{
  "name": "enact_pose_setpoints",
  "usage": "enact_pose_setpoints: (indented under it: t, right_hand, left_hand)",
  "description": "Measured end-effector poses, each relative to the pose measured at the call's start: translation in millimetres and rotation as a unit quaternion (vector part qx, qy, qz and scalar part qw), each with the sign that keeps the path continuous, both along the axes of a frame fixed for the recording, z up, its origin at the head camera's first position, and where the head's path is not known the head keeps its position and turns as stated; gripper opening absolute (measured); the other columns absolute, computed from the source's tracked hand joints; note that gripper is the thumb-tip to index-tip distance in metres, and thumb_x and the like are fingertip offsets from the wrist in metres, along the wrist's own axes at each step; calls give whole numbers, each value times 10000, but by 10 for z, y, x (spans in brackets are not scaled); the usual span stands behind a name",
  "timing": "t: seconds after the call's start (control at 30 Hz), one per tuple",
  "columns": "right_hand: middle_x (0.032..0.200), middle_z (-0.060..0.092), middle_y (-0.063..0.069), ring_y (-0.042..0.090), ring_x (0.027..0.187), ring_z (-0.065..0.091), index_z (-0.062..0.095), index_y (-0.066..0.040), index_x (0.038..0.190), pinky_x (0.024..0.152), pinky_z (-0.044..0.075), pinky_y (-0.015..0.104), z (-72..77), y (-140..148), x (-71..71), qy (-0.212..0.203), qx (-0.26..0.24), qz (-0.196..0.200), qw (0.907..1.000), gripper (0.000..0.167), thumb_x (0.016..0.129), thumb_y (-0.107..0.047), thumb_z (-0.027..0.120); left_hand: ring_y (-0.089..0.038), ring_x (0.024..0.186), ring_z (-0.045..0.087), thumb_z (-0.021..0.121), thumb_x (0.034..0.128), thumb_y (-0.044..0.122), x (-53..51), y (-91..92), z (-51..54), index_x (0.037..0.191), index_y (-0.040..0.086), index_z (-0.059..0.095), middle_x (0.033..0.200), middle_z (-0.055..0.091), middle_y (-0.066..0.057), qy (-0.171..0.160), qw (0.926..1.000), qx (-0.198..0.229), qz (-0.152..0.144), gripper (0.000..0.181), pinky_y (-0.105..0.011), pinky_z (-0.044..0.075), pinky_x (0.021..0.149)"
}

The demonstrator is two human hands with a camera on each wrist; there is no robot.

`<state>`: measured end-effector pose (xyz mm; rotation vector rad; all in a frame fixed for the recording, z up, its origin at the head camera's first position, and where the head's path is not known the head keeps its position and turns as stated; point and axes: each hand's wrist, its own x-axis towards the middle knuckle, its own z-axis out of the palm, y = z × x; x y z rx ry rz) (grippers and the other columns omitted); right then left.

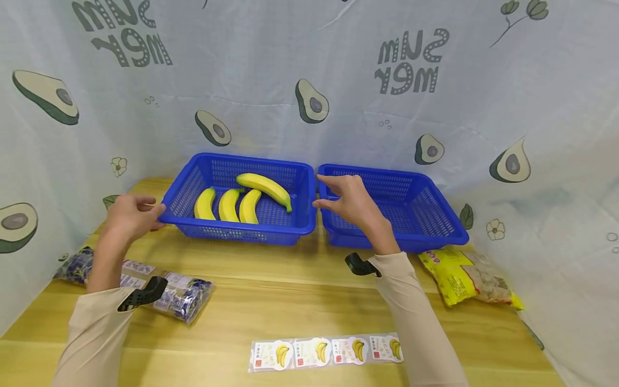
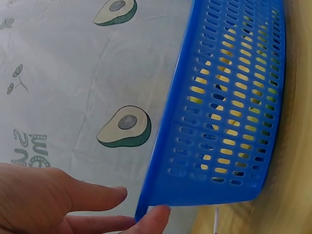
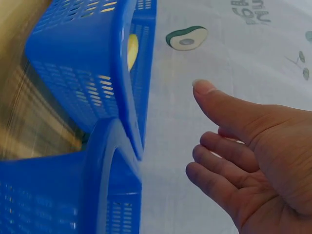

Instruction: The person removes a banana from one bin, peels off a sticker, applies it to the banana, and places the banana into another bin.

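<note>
A blue plastic basket (image 1: 242,232) on the left holds several yellow bananas (image 1: 263,186). At its left front corner is my left hand (image 1: 128,217). In the left wrist view the fingertips (image 2: 158,217) touch the basket's rim (image 2: 163,131), while the thumb stands apart from it. My right hand (image 1: 355,201) hovers over the gap between this basket and a second blue basket (image 1: 435,236) on the right. Its thumb and fingers are spread apart with nothing between them, and in the right wrist view the hand (image 3: 258,165) is clear of both rims.
A clear-wrapped package with dark blue print (image 1: 184,295) lies at the left, partly behind the left forearm. A yellow bag (image 1: 454,277) sits by the right basket. Along the table's front (image 1: 222,344) lies a strip of banana-picture labels (image 1: 311,352). A patterned curtain (image 1: 261,64) hangs behind.
</note>
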<state>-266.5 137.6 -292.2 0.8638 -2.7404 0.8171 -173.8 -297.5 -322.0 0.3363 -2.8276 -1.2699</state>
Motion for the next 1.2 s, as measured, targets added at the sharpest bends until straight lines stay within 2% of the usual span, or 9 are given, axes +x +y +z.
enact_pose_setpoints:
  t: [0.13,0.2,0.27,0.43,0.57,0.77,0.93,1.1,1.2]
  right_hand:
    - [1474,632,196,384,1333,641,611,-27,1498,1103,566,484,38,-68,-41,-196,-222,158,9994,637,938,-185,870]
    - [1506,617,175,364,1343,642,611,-30,1499,1103,569,464,53,-108,-67,-295,-331,259,9987,625,945,-175,861]
    - [1506,622,162,350,1330,657,619,-36,1494,1092,579,453,68,-154,-96,-354,-419,365,9978,609,948,-165,855]
    - [1485,649,135,295,1300,687,646,-50,1473,1065,597,400,127,-287,-200,-663,-755,576,9933,575,949,-163,856]
    - [1446,678,137,270,1310,684,658,-37,1458,1079,588,392,172,-380,-293,-1062,-1137,695,9854,559,949,-154,858]
    - [1415,705,119,232,1317,681,649,-37,1471,1121,558,393,227,-521,-451,-1583,-1455,778,9735,570,953,-157,858]
    - [1400,711,150,240,1289,697,654,-34,1466,1123,554,367,213,-667,-578,-2074,-1958,874,9545,544,964,-129,842]
    - [1430,671,221,315,1313,678,611,17,1488,1130,552,429,70,-781,-717,-2741,-2691,1138,9162,512,1000,-20,764]
    - [1438,658,243,350,1330,659,597,41,1490,1138,539,489,-18,-843,-806,-3041,-2937,1056,9001,499,1011,11,734]
  left_hand:
    - [5,688,716,558,1123,118,-37,-25,-50,1518,-254,339,1338,564,-449,-81,9968,795,14,585,-443,647,943]
    - [17,693,712,560,1110,62,-48,-31,-77,1515,-271,315,1276,572,-409,-30,9910,1341,31,578,-302,669,820]
    - [16,704,719,563,1100,32,-48,-47,-94,1521,-273,297,1170,622,-284,27,9835,1807,67,584,-215,651,755]
    - [7,745,748,593,1096,62,-53,-144,-133,1559,-235,277,936,641,43,-126,9702,2420,83,635,-201,643,793]
    - [4,770,756,577,1105,63,-81,-186,-161,1582,-222,244,916,630,97,-286,9644,2628,-26,647,-201,638,825]
    - [-21,768,761,583,1097,35,-105,-189,-160,1574,-218,265,913,641,67,-307,9574,2872,9,627,-222,644,827]
    - [-39,771,771,583,1101,49,-106,-215,-136,1559,-192,308,903,657,65,-406,9541,2966,22,585,-215,644,809]
    - [-68,787,784,600,1096,56,-125,-241,-149,1571,-161,316,892,687,66,-556,9452,3216,0,594,-224,646,815]
    - [-80,797,790,606,1095,63,-140,-247,-166,1584,-153,308,888,698,68,-600,9431,3270,6,612,-231,647,819]
